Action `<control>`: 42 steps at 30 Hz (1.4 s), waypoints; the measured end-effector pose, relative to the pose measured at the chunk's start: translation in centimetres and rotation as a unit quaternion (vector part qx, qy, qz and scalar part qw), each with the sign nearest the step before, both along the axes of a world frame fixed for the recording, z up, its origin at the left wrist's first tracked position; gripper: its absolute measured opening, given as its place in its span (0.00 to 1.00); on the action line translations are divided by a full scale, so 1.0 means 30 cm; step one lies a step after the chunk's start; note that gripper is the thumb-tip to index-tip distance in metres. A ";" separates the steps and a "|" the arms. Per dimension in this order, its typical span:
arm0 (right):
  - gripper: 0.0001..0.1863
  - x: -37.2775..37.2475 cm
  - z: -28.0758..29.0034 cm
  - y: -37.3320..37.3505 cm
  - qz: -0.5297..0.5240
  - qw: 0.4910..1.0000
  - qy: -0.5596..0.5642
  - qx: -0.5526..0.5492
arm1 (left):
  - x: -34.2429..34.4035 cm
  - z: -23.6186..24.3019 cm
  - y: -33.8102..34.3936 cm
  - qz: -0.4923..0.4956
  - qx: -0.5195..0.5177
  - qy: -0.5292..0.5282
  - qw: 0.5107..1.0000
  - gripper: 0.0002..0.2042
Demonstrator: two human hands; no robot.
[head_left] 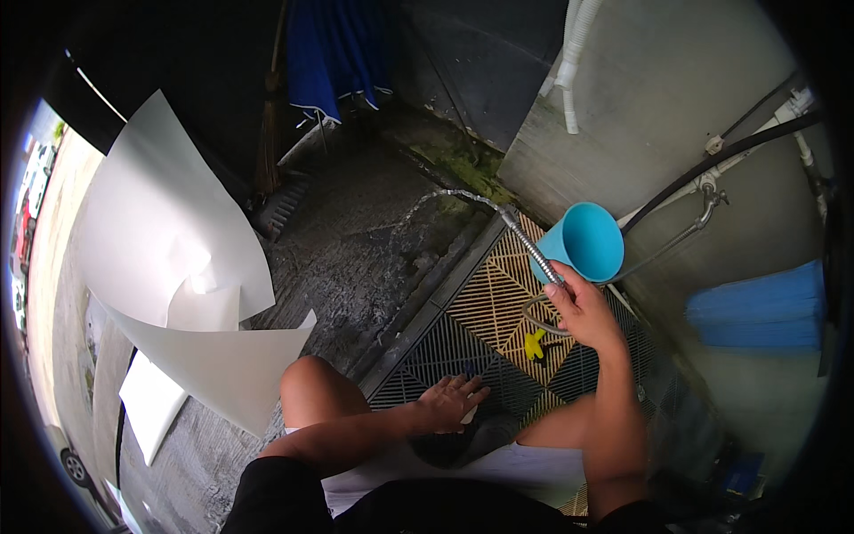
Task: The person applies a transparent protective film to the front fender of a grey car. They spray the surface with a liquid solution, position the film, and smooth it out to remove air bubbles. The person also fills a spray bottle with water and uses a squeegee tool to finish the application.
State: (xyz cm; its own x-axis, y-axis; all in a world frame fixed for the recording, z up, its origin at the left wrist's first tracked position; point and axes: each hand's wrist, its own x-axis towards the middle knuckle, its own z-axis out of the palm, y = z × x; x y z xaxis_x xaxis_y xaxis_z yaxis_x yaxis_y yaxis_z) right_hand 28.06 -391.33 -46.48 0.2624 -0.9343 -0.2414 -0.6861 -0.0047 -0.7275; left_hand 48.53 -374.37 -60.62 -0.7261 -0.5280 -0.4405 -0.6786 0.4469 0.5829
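One metal hose (532, 247), one bucket (587, 238)

1. Top (418, 507): plain black.
2. Left sleeve (280, 494): black, short, left forearm (356, 440) bare past it.
3. Right sleeve (633, 518): black, mostly out of view.
4. Shorts (543, 472): whitish, left knee (313, 390) bare.
5. Left hand (447, 405), right hand (583, 310): both bare.

Silvery ribbed hose (523, 233), held in the right grip (583, 309), slanting up-left, water (464, 193) arcing from its tip

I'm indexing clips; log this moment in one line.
right hand: grips hose; hose: water streaming out; left hand: fingers extended, grip unclear; bucket: beyond right hand
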 end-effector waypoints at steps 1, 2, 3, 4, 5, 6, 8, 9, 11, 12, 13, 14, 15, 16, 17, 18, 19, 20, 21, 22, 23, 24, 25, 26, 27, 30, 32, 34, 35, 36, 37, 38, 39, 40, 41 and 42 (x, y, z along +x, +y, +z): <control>0.21 -0.038 -0.031 0.030 -0.015 0.999 -0.005 -0.039 | -0.029 -0.039 0.032 -0.001 -0.003 0.016 1.000 0.40; 0.22 -0.005 0.014 0.044 -0.077 0.995 -0.020 0.058 | -0.034 -0.093 0.056 0.007 -0.001 0.027 1.000 0.37; 0.22 -0.050 -0.021 0.048 -0.075 0.997 -0.019 -0.011 | -0.052 -0.129 0.067 0.008 -0.002 0.042 0.999 0.35; 0.21 -0.110 -0.089 0.056 -0.077 0.994 -0.016 -0.081 | -0.064 -0.159 0.068 0.042 0.004 0.070 0.997 0.33; 0.20 -0.149 -0.125 0.064 -0.078 0.985 -0.011 -0.151 | -0.066 -0.187 0.064 0.078 0.011 0.098 0.992 0.31; 0.19 -0.124 -0.044 0.051 -0.092 0.988 0.009 -0.120 | -0.067 -0.208 0.077 0.121 0.024 0.125 0.984 0.30; 0.19 -0.212 -0.015 0.030 -0.111 0.990 -0.005 -0.083 | -0.105 -0.147 0.006 0.158 -0.074 0.060 0.983 0.28; 0.19 -0.232 -0.004 0.024 -0.113 0.991 -0.015 -0.067 | -0.096 -0.161 -0.019 0.196 -0.156 0.060 0.966 0.27; 0.17 -0.271 -0.028 0.042 -0.098 0.990 0.023 -0.097 | -0.082 -0.141 -0.093 0.296 -0.078 0.013 0.952 0.27; 0.15 -0.269 -0.040 0.045 -0.084 0.989 0.038 -0.111 | -0.044 -0.165 -0.117 0.312 -0.029 0.022 0.949 0.26; 0.15 -0.260 -0.025 0.055 -0.064 0.993 0.048 -0.091 | -0.024 -0.163 -0.136 0.329 0.023 0.031 0.943 0.26; 0.14 -0.259 -0.007 0.065 -0.045 0.995 0.059 -0.071 | -0.026 -0.165 -0.155 0.339 0.030 0.049 0.939 0.26; 0.14 -0.255 0.018 0.080 -0.026 0.996 0.071 -0.048 | -0.038 -0.144 -0.181 0.348 0.040 0.068 0.934 0.26; 0.13 -0.244 0.038 0.089 -0.025 0.997 0.079 -0.008 | -0.049 -0.127 -0.208 0.358 0.050 0.086 0.928 0.26; 0.13 -0.220 0.037 0.103 -0.001 0.997 0.079 -0.020 | -0.047 -0.123 -0.242 0.364 -0.020 0.111 0.925 0.24; 0.13 -0.218 0.026 0.116 0.018 0.996 0.081 -0.032 | -0.061 -0.104 -0.282 0.378 -0.074 0.142 0.912 0.22; 0.12 -0.196 0.017 0.125 0.041 0.995 0.082 -0.044 | -0.043 -0.087 -0.336 0.383 -0.101 0.157 0.905 0.22; 0.10 -0.160 0.029 0.140 0.050 0.995 0.087 -0.024 | -0.022 -0.078 -0.381 0.386 -0.101 0.156 0.904 0.23; 0.10 -0.158 0.019 0.154 0.063 0.992 0.098 -0.043 | -0.018 -0.074 -0.415 0.362 -0.146 0.160 0.907 0.22; 0.09 -0.149 0.009 0.171 0.079 0.989 0.106 -0.061 | -0.016 -0.083 -0.442 0.342 -0.177 0.133 0.913 0.21; 0.09 -0.136 0.002 0.184 0.095 0.986 0.113 -0.079 | -0.011 -0.091 -0.451 0.322 -0.209 0.105 0.918 0.21; 0.08 -0.119 0.015 0.191 0.095 0.984 0.127 -0.082 | -0.006 -0.116 -0.450 0.320 -0.219 0.103 0.916 0.20; 0.08 -0.099 0.015 0.197 0.094 0.981 0.132 -0.102 | -0.006 -0.141 -0.447 0.320 -0.229 0.102 0.913 0.20; 0.08 -0.075 0.014 0.204 0.094 0.978 0.137 -0.122 | 0.002 -0.163 -0.442 0.321 -0.241 0.100 0.911 0.20; 0.08 -0.071 0.012 0.210 0.092 0.975 0.147 -0.142 | -0.009 -0.183 -0.436 0.335 -0.230 0.119 0.906 0.20; 0.07 -0.040 -0.021 0.210 0.121 0.966 0.184 -0.138 | -0.008 -0.220 -0.424 0.371 -0.155 0.181 0.897 0.22; 0.07 -0.014 -0.023 0.218 0.118 0.964 0.179 -0.160 | -0.005 -0.223 -0.425 0.364 -0.128 0.212 0.898 0.23; 0.08 0.021 -0.022 0.222 0.120 0.961 0.181 -0.171 | 0.002 -0.229 -0.423 0.353 -0.118 0.228 0.900 0.24; 0.08 0.036 -0.017 0.222 0.123 0.959 0.187 -0.174 | 0.009 -0.231 -0.417 0.363 -0.114 0.219 0.899 0.24; 0.08 0.038 -0.013 0.223 0.118 0.958 0.197 -0.174 | -0.001 -0.225 -0.414 0.365 -0.106 0.214 0.900 0.23; 0.08 0.044 -0.014 0.223 0.120 0.955 0.207 -0.175 | -0.008 -0.218 -0.413 0.367 -0.099 0.208 0.901 0.23; 0.08 0.051 -0.017 0.223 0.122 0.952 0.218 -0.176 | -0.012 -0.212 -0.414 0.353 -0.118 0.200 0.906 0.22; 0.08 0.062 -0.015 0.223 0.126 0.949 0.227 -0.179 | -0.006 -0.219 -0.412 0.342 -0.140 0.190 0.910 0.21; 0.08 0.068 -0.018 0.223 0.131 0.947 0.232 -0.178 | -0.001 -0.228 -0.411 0.329 -0.161 0.181 0.913 0.20; 0.08 0.072 -0.024 0.225 0.136 0.946 0.237 -0.176 | 0.000 -0.236 -0.410 0.324 -0.190 0.171 0.911 0.20; 0.08 0.078 -0.022 0.224 0.143 0.944 0.240 -0.176 | 0.001 -0.245 -0.411 0.322 -0.221 0.160 0.907 0.19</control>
